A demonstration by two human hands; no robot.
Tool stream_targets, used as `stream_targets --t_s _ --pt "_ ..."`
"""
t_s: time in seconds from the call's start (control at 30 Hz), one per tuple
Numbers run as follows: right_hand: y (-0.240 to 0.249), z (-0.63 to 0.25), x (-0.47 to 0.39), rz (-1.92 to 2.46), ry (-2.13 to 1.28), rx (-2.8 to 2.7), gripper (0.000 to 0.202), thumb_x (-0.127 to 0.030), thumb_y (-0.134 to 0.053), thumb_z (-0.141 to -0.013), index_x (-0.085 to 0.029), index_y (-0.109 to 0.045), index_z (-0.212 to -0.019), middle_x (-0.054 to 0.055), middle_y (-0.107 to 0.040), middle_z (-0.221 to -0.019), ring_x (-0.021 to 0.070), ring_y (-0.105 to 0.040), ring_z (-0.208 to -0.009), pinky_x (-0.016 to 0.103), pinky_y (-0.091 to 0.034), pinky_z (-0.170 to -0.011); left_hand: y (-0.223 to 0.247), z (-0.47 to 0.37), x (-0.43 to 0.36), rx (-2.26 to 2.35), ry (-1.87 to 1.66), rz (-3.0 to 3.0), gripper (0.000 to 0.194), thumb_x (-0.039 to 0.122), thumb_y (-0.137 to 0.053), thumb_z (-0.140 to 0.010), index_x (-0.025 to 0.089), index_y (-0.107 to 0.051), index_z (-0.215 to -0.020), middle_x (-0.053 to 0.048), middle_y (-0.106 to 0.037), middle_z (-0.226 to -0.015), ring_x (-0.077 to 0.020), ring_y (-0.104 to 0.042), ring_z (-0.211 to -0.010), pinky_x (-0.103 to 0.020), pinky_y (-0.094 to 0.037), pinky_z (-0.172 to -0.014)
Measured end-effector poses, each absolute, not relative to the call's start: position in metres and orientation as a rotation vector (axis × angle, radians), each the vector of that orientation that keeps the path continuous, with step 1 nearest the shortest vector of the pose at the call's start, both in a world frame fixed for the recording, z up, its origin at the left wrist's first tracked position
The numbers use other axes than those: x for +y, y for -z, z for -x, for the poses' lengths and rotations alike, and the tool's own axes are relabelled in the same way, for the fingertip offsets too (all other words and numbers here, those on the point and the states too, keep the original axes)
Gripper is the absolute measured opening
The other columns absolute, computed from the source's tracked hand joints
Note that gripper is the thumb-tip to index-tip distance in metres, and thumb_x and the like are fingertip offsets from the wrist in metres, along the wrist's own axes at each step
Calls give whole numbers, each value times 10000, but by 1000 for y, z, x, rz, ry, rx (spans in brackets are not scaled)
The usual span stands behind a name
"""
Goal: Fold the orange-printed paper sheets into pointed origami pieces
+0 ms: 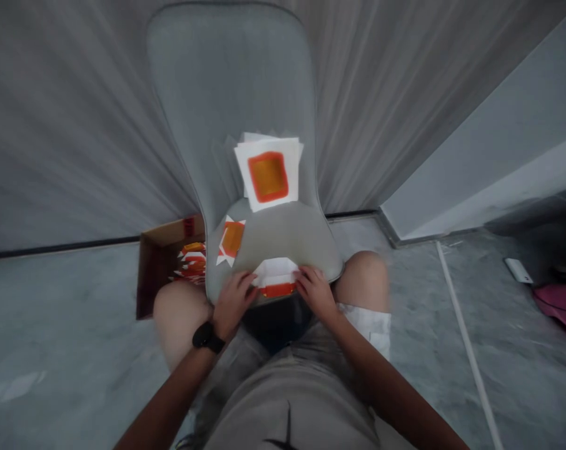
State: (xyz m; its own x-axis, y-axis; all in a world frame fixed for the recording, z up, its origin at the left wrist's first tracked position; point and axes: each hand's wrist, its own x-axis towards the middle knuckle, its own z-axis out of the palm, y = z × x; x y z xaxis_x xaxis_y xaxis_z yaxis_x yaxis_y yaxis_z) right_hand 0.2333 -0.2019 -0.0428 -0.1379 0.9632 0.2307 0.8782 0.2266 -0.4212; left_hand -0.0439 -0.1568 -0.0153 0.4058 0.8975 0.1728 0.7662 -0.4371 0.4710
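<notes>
At the front of the grey chair seat [283, 234] lies a partly folded sheet of paper [277, 267], white above with an orange-red strip along its near edge. My left hand [236, 300] pinches its left corner, and my right hand [315, 289] grips the right corner. A folded orange and white paper piece [232, 240] rests on the seat's left side. Against the backrest leans a stack of white square sheets [290, 172], the front one printed with an orange square in a red border.
A cardboard box [148, 269] on the floor left of the chair holds several folded orange and white paper pieces [193, 259]. A grey curtain [77, 125] hangs behind the chair. On the floor at right are a white device [518, 270] and a pink cloth-like item [561, 306].
</notes>
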Motion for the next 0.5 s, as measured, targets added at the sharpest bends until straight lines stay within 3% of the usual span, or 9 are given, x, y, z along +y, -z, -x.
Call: stream_targets --t_s 0.13,0.27,0.5 --pt "43 -235 -209 1660 -213 -2143 418 -321 -571 -1031 -228 -641 -1432 191 -645 -1412 364 -582 -1341 553 -522 -1086 22 48 -151 1274 -506 -2462 326 240 -529 -1004 283 -698 -1280 -105 -690 -1372 -321 -601 -1330 -526 -493 -1128" --pt "47 -241 -210 1603 -197 -2261 582 -397 -720 -958 -197 -589 -1488 217 -599 -1476 389 -548 -1382 561 -521 -1096 26 55 -154 1152 -462 -2566 414 287 -560 -1021 261 -620 -1430 -113 -624 -1496 -331 -521 -1442 -543 -451 -1174" --pt "59 -251 -202 1355 -120 -2289 447 -374 -718 -972 -191 -672 -1376 181 -673 -1367 345 -569 -1313 554 -533 -1073 37 63 -149 1080 -461 -2729 462 377 -574 -1052 229 -566 -1489 -128 -575 -1556 -324 -504 -1461 -512 -467 -1112"
